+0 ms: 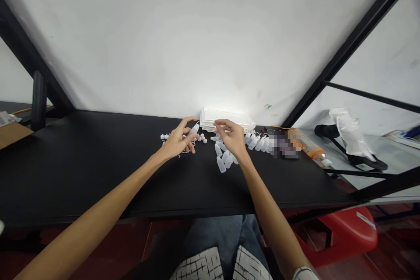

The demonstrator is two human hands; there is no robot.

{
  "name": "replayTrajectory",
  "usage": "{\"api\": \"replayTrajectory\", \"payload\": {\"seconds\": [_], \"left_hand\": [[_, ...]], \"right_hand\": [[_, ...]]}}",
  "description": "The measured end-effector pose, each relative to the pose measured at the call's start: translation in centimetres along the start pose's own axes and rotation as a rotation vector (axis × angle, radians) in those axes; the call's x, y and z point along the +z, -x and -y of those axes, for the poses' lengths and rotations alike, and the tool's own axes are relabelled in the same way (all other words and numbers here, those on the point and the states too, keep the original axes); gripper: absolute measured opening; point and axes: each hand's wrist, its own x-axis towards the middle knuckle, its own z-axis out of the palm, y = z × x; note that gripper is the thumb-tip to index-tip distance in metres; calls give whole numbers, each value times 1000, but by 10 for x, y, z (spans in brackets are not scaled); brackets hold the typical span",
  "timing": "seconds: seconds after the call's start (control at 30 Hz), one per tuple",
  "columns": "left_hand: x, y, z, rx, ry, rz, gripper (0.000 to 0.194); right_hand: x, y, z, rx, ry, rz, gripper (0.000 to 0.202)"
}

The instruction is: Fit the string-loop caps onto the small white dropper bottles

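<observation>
A small translucent plastic bottle (194, 129) with a white top is held between the thumb and fingers of my left hand (180, 140). Beneath that hand lie white caps (202, 138) with thin loops, partly hidden by the fingers. My right hand (231, 134) hovers just right of it, fingers bent and a little apart from the thumb, with nothing visible in them. Under and beside the right hand, several loose bottles (221, 164) without caps lie on the black table (197, 188). Farther right, a row of capped bottles (257, 142) lies on its side.
Behind my hands a stack of white sheets or flat packs (226, 118) sits against the wall. To the right are a blurred dark object (288, 146) and an orange-labelled bottle (310, 146). A cardboard box (13, 133) is at far left; a red stool (348, 236) stands below right.
</observation>
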Motion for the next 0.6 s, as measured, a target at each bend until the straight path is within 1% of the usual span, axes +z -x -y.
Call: {"api": "replayTrajectory", "payload": {"seconds": [0.03, 0.07, 0.13, 0.17, 0.23, 0.3, 0.37, 0.6], "left_hand": [[-1, 0, 0, 3, 1, 0, 54], [-1, 0, -1, 8, -2, 4, 53], [-1, 1, -1, 23, -25, 27, 49], [-1, 1, -1, 29, -42, 42, 47], [0, 1, -1, 37, -78, 64, 43], [1, 1, 0, 44, -108, 65, 42], [2, 1, 0, 54, -132, 65, 42], [3, 2, -2, 64, -163, 83, 38]], "right_hand": [[1, -1, 1, -6, 184, 16, 20], [2, -3, 3, -7, 373, 59, 19], [7, -7, 9, 22, 711, 203, 18], [11, -10, 12, 45, 841, 285, 18], [19, -15, 16, 83, 1022, 413, 20], [26, -20, 18, 87, 1113, 472, 23], [32, -25, 18, 70, 1150, 494, 26], [42, -29, 14, 34, 1158, 544, 29]]}}
